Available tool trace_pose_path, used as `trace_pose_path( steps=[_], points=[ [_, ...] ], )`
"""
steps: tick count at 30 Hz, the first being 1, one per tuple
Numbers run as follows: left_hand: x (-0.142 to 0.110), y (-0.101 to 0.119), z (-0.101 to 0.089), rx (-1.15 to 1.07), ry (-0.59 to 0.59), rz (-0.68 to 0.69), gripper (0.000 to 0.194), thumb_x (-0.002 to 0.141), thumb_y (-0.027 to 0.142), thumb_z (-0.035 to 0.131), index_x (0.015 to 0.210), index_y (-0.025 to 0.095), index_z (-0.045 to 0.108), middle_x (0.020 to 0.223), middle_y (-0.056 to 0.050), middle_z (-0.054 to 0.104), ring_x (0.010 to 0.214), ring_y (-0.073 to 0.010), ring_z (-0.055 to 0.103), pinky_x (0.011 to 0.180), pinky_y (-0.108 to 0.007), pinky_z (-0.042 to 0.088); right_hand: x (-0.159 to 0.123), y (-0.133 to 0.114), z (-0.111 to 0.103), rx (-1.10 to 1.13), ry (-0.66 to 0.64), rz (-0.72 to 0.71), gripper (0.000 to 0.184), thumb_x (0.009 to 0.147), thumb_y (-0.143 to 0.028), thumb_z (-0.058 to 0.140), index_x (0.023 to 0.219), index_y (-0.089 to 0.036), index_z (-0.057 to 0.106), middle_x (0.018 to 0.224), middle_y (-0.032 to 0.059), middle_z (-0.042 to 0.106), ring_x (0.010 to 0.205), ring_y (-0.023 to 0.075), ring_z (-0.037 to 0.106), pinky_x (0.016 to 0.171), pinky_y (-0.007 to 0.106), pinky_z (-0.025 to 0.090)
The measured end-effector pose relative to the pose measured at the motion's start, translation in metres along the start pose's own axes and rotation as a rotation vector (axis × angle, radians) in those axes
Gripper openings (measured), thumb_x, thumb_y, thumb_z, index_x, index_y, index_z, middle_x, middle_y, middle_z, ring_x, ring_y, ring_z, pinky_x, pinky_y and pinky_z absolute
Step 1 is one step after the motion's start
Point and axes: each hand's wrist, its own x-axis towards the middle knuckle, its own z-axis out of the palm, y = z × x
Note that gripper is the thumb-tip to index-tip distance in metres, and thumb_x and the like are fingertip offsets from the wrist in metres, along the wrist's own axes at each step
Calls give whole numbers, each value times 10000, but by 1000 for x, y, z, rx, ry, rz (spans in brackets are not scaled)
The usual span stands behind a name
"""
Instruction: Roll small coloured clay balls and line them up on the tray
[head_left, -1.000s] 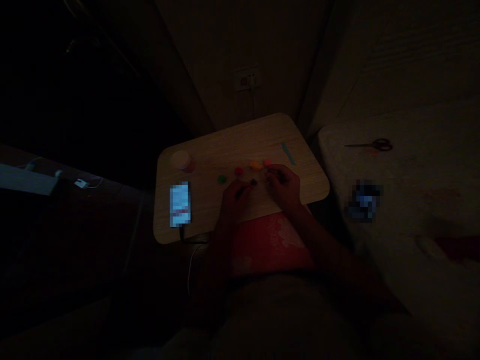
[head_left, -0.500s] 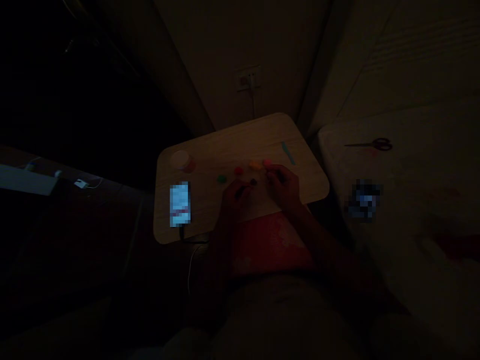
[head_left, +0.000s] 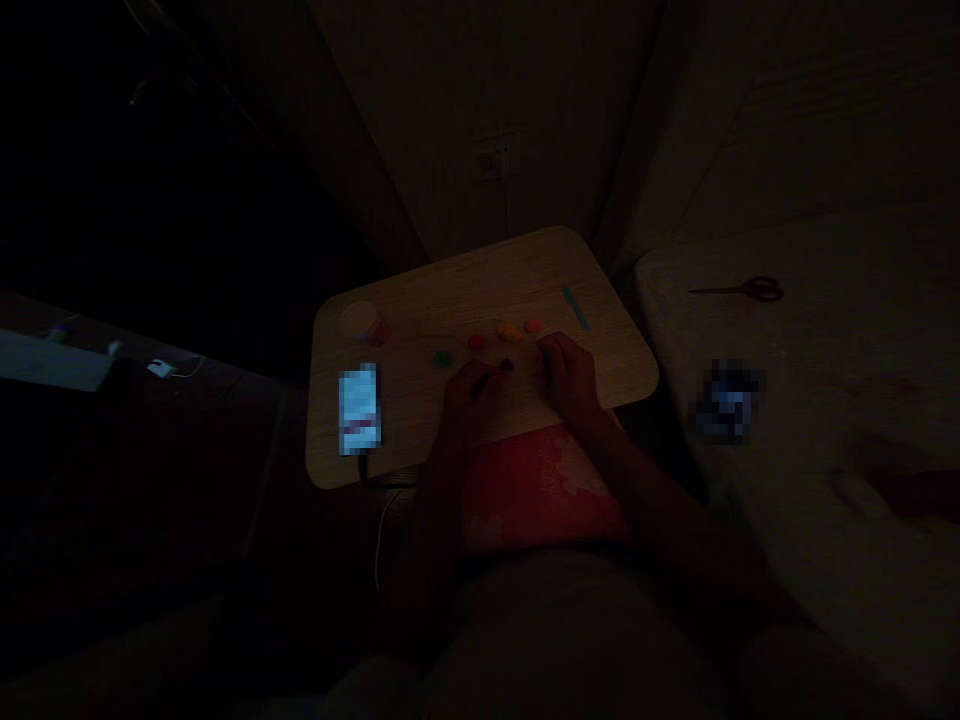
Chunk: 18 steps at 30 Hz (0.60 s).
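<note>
In dim light, my left hand (head_left: 469,395) rests on the small wooden table (head_left: 420,430), its fingers curled with the tips beside a small dark lump (head_left: 507,365). Whether it grips anything is hidden by the dark. My right hand (head_left: 568,375) is closed to the right of that lump, thumb and fingers together; what is inside does not show. Beyond the hands lie small lumps that look like modelling clay: green (head_left: 443,358), red (head_left: 476,343), orange (head_left: 510,332) and pink (head_left: 533,326). A flat teal strip (head_left: 577,307) lies behind my right hand.
A lit phone (head_left: 360,410) with a cable lies at the table's left, and a tub with a pale lid (head_left: 360,319) stands behind it. On the pale surface at right are scissors (head_left: 750,290) and a blurred dark object (head_left: 727,400). A wall socket (head_left: 495,157) is behind the table.
My right hand has drawn back slightly from the pink lump and its fingers have curled in more, leaving that lump in full view. My left hand has hardly moved.
</note>
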Motion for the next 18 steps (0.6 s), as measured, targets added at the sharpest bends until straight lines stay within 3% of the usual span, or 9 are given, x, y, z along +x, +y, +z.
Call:
trace_pose_path(
  steps=[9, 14, 18],
  points=[
    [0, -1, 0, -3, -3, 17, 187, 966, 337, 625, 888, 200, 727, 896, -48, 716, 871, -199, 658, 851, -340, 522, 1, -1, 0, 19, 23, 53, 424, 962, -409, 561, 584, -228, 497, 537, -29, 469, 526, 136, 432, 525, 284, 329],
    [0, 0, 0, -24, -3, 24, 186, 963, 335, 625, 894, 195, 725, 915, -52, 720, 882, -198, 662, 856, -337, 518, 2, 5, 1, 90, 49, 41, 132, 886, -325, 661, 816, -218, 697, 758, 6, 679, 678, 162, 600, 655, 294, 469],
    [1, 1, 0, -18, -12, 17, 190, 967, 334, 614, 892, 197, 723, 909, -52, 717, 868, -199, 657, 829, -333, 514, 2, 10, 1, 64, 36, -26, 150, 908, -329, 669, 967, -243, 777, 973, 59, 754, 880, 212, 691, 782, 350, 539]
  ],
)
